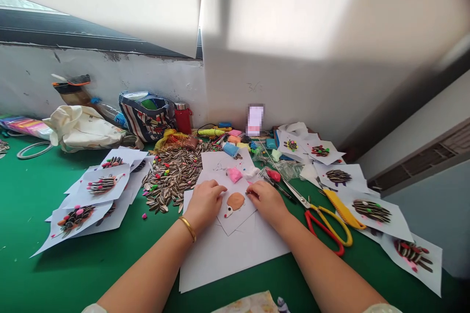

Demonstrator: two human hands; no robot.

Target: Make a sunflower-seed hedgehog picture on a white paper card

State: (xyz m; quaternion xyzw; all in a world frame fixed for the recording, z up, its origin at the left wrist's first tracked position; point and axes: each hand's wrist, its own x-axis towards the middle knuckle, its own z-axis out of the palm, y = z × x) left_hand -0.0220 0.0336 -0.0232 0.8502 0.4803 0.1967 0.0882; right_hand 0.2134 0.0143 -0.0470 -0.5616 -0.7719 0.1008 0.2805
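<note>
A small white paper (232,226) lies turned cornerwise on larger white sheets (235,269). On it sits a flat orange-brown clay body (237,200) with a pale pointed head, a dark eye and a red nose, like a hedgehog. My left hand (206,204), a gold bangle at its wrist, rests at the paper's left side with thumb and forefinger slightly apart. At the right side my right hand (268,201) has its fingertips pinched together, and what they hold is hidden. Pink clay (234,174) lies just beyond the paper. Left of my left hand spreads a pile of sunflower seeds (176,171).
Scissors (310,208) and a yellow cutter (343,209) lie to the right. Finished seed-covered pictures are stacked left (106,186) and right (372,210). Along the wall stand bags (147,117), a red bottle (182,118) and a phone (255,120).
</note>
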